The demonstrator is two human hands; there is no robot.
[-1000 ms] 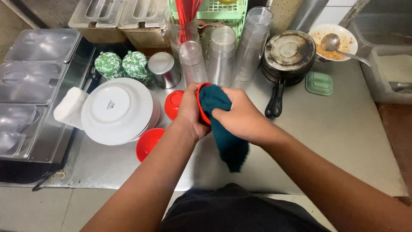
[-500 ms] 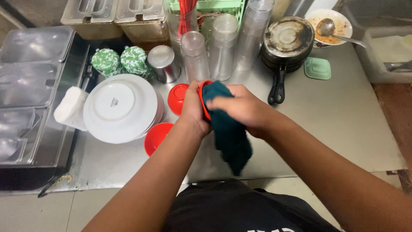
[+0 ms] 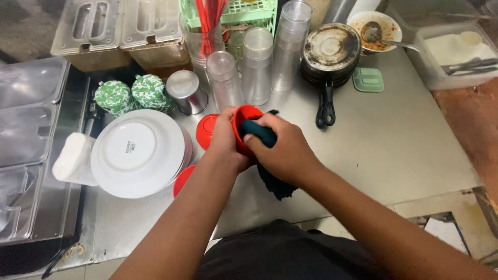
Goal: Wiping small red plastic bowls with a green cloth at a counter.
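Over the steel counter [image 3: 394, 150], my left hand [image 3: 224, 142] grips a small round red plastic bowl [image 3: 243, 127] by its outside, tilted on edge, while my right hand [image 3: 282, 150] presses a dark teal cloth [image 3: 259, 132] into it, beside stacked white plates [image 3: 137, 153].
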